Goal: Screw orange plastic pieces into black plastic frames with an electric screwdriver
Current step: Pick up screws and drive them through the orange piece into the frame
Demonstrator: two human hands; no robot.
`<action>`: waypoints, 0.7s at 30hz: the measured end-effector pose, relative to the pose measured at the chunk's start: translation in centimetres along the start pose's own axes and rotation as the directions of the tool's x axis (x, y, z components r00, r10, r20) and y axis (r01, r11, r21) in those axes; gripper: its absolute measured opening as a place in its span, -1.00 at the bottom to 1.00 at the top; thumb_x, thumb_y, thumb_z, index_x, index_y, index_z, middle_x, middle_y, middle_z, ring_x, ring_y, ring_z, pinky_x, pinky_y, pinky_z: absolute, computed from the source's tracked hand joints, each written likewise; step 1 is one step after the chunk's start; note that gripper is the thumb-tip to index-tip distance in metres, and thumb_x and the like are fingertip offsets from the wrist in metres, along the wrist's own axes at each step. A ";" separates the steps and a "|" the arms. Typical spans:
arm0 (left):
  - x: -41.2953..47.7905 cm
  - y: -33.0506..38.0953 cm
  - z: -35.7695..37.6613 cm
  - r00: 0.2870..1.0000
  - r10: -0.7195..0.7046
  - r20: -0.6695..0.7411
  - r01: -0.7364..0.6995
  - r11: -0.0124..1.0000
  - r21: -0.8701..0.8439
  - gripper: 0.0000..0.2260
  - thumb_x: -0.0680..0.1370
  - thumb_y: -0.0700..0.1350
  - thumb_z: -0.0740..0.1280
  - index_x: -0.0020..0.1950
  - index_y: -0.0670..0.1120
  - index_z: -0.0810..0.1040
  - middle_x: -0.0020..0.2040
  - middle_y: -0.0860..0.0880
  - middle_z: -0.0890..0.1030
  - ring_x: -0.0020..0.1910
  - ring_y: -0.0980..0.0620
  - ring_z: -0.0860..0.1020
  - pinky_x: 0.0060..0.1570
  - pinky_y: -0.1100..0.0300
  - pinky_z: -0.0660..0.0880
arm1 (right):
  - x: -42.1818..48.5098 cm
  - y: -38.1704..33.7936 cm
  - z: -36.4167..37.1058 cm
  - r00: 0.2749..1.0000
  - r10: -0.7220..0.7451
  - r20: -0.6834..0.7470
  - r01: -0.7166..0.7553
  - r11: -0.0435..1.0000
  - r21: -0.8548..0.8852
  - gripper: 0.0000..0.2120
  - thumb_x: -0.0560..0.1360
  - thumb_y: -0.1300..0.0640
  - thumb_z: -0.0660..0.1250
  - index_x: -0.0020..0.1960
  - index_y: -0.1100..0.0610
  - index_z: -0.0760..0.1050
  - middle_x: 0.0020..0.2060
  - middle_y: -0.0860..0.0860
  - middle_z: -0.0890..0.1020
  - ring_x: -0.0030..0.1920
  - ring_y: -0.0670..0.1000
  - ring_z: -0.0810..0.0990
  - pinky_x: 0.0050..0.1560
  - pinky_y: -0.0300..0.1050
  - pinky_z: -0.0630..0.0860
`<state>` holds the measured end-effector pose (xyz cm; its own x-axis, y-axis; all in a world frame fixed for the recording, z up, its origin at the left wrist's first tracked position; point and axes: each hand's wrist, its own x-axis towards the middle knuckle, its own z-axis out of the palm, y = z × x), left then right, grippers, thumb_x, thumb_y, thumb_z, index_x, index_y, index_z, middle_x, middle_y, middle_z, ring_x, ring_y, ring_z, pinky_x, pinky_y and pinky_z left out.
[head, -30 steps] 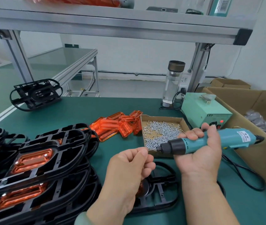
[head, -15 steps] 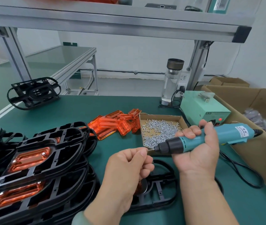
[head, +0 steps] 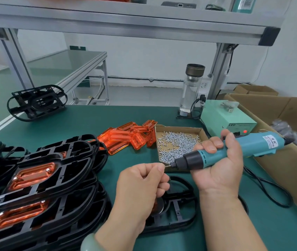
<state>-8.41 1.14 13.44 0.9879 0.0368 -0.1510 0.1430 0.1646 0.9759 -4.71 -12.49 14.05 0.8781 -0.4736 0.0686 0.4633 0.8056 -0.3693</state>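
Screw [head: 166, 165], tiny and blurred, is pinched by the left hand [head: 140, 185] at the bit of the electric screwdriver [head: 234, 151] gripped in the right hand [head: 220, 171]. Hands hide much of the black frame [head: 192, 194] at 6 o'clock. Earlier, bit and fingertips stood apart.

A white wall [head: 144, 57] stands behind the green counter [head: 126, 115]. An aluminium shelf [head: 126, 24] spans overhead on two posts. A second green-topped bench [head: 68, 62] stands left; beyond lies grey floor [head: 144, 93], a pipe [head: 144, 79] along the wall's foot.
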 end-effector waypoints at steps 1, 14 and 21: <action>0.0 0.0 -0.1 1.000 0.010 0.000 -0.010 1.000 0.015 -0.88 0.52 -0.15 0.37 -0.20 -0.08 0.65 -0.34 -0.03 0.67 -0.41 0.13 0.58 -0.40 0.36 0.49 | 0.0 0.0 0.0 1.000 -0.002 -0.003 0.002 1.000 -0.001 -0.96 0.51 0.08 0.28 -0.09 0.03 0.45 -0.46 -0.13 0.40 -0.51 -0.15 0.38 -0.35 -0.28 0.43; -1.8 -0.6 -2.9 0.929 0.143 0.341 -0.339 -0.035 0.940 -0.79 0.47 -0.26 0.20 -0.18 0.06 0.29 -0.17 0.04 0.21 -0.20 0.06 0.20 -0.18 0.28 0.15 | 0.2 -0.3 -0.1 0.998 0.020 -0.054 -0.033 0.969 -0.243 -0.86 0.59 0.15 0.29 -0.12 0.03 0.37 -0.48 -0.09 0.41 -0.52 -0.12 0.36 -0.37 -0.25 0.34; -0.6 -0.6 -2.6 0.954 0.097 0.285 -0.281 -0.055 0.958 -0.70 0.53 -0.18 0.25 -0.32 -0.02 0.18 -0.25 0.06 0.21 -0.17 0.05 0.27 -0.21 0.26 0.23 | 0.1 -0.3 -0.1 0.997 0.081 -0.009 -0.079 0.935 -0.345 -0.87 0.56 0.17 0.31 -0.14 0.05 0.40 -0.48 -0.07 0.42 -0.53 -0.09 0.37 -0.39 -0.24 0.35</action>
<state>-9.24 3.57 12.57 0.9732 -0.2298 -0.0045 -0.2269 -0.9638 0.1397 -4.78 -12.79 14.06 0.9117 -0.4096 0.0305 0.3226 0.6683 -0.6702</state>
